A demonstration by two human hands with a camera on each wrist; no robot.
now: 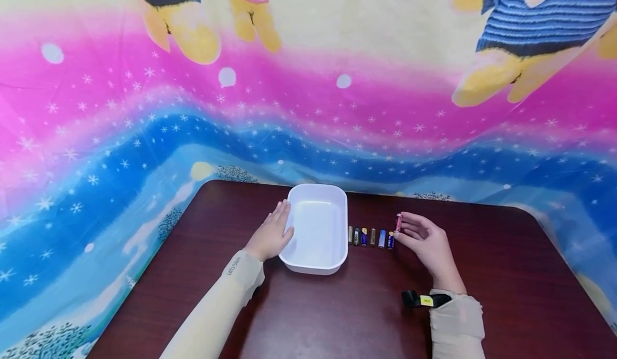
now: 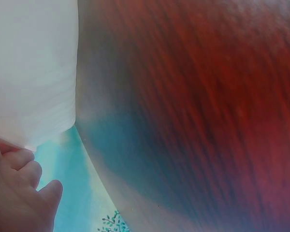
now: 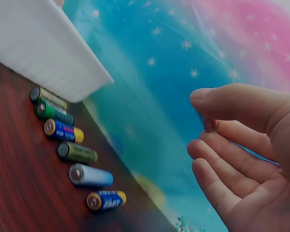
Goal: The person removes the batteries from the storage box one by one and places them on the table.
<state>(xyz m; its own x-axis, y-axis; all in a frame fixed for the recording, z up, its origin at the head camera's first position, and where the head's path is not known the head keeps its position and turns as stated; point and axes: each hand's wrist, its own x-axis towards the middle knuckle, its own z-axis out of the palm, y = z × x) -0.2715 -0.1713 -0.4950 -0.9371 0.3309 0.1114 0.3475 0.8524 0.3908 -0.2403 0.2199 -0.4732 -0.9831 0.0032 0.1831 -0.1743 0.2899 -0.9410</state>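
My right hand (image 1: 431,249) pinches a small red battery (image 1: 398,223) between thumb and fingers, just above the right end of a row of batteries. In the right wrist view the thumb hides most of this battery. A blue and gold battery (image 3: 106,200) lies closest to that hand, with a white and light-blue battery (image 3: 91,174) beside it. To the left, my left hand (image 1: 271,234) rests on the left rim of a white plastic tray (image 1: 313,270), its fingers fairly straight. The tray's inside is bare.
Other batteries in the row are olive (image 3: 77,152), blue and yellow (image 3: 64,131), green (image 3: 54,112) and pale gold (image 3: 49,98), the last close by the tray. All lie on a dark red-brown table (image 1: 332,316), with a patterned cloth (image 1: 308,134) hanging behind.
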